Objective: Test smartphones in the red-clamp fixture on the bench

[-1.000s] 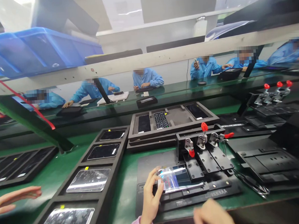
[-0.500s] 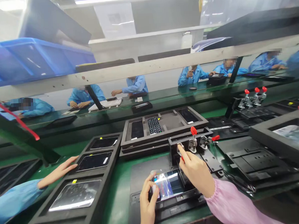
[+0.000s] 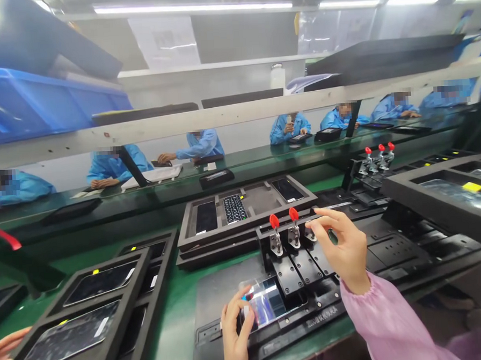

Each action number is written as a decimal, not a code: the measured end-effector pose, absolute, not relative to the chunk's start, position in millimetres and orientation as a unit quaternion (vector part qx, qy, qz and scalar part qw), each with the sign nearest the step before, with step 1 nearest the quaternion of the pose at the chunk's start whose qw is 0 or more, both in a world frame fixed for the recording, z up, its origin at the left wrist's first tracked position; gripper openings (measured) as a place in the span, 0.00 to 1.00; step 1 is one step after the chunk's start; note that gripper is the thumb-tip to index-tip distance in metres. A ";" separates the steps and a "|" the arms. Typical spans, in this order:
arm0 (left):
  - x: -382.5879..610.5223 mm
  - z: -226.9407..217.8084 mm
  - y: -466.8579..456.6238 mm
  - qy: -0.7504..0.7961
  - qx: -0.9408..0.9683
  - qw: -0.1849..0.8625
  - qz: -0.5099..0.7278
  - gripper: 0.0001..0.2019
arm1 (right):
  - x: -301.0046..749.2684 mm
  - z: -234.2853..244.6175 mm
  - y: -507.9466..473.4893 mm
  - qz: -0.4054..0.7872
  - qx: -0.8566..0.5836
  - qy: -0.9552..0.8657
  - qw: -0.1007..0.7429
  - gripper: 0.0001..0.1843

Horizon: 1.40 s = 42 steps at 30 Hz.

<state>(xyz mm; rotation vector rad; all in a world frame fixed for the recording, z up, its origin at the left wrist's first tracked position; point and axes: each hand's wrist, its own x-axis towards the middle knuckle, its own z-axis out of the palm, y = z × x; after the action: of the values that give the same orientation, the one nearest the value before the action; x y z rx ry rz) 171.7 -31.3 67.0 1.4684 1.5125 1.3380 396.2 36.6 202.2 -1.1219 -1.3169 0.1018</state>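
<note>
While the left hand (image 3: 233,331) pinches a film-wrapped panel (image 3: 269,303), right hand (image 3: 344,247) half-open, hovering beside a toggle clamp (image 3: 294,235)

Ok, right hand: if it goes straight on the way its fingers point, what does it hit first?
The rightmost toggle clamp on the black clamping fixture. It sits just between the thumb and index finger of the right hand. Depth is unclear, so they may already be touching.

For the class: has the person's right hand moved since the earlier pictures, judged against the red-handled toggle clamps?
Yes. The right hand has moved rightward along the red-handled toggle clamps: its fingertips were at the left end of the row and are now at the right end.
</note>
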 end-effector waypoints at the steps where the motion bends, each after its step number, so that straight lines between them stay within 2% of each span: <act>1: 175.8 67.5 -30.0 0.562 0.561 0.332 0.509 0.13 | 395.7 199.7 37.1 0.041 -0.488 -0.576 0.655 0.10; 7: 195.5 71.2 -24.0 0.515 0.553 0.377 0.536 0.11 | 393.8 204.0 38.9 0.003 -0.473 -0.620 0.626 0.09; 16: 203.2 64.0 -21.6 0.522 0.571 0.359 0.522 0.09 | 387.8 210.4 64.5 0.051 -0.442 -0.725 0.527 0.16; 22: 205.8 68.1 -20.5 0.496 0.571 0.409 0.511 0.08 | 391.7 213.8 71.5 0.073 -0.455 -0.750 0.474 0.16; 25: 207.3 70.8 -19.8 0.486 0.557 0.433 0.516 0.09 | 390.7 220.3 72.0 0.083 -0.456 -0.751 0.470 0.16; 28: 209.3 72.4 -19.3 0.474 0.547 0.454 0.519 0.10 | 392.1 220.5 51.4 0.047 -0.449 -0.735 0.505 0.15; 31: 211.0 74.0 -20.4 0.473 0.531 0.451 0.539 0.10 | 404.5 191.2 8.3 0.024 -0.478 -0.655 0.585 0.10; 32: 211.1 74.5 -21.1 0.477 0.525 0.447 0.545 0.10 | 411.2 172.6 -6.7 0.018 -0.497 -0.601 0.626 0.07; 34: 210.7 74.8 -22.1 0.486 0.514 0.441 0.552 0.11 | 426.2 126.0 -30.5 -0.008 -0.526 -0.498 0.690 0.09; 35: 210.3 74.4 -22.3 0.489 0.514 0.442 0.550 0.10 | 433.3 101.1 -37.9 -0.027 -0.552 -0.480 0.681 0.11; 38: 210.3 71.1 -21.8 0.491 0.520 0.448 0.536 0.11 | 446.2 39.5 -43.6 0.000 -0.676 -0.501 0.540 0.14; 40: 212.6 67.6 -20.6 0.494 0.507 0.444 0.550 0.13 | 446.1 17.8 -40.3 0.018 -0.712 -0.505 0.487 0.18; 42: 215.8 64.4 -19.3 0.497 0.480 0.438 0.575 0.14 | 441.5 10.3 -37.0 0.014 -0.728 -0.493 0.477 0.21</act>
<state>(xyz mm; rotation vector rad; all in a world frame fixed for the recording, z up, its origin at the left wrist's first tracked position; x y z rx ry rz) 215.8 -19.3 64.4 1.1930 1.2368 1.4301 441.5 -37.0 10.3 -1.7784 -1.2034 0.0339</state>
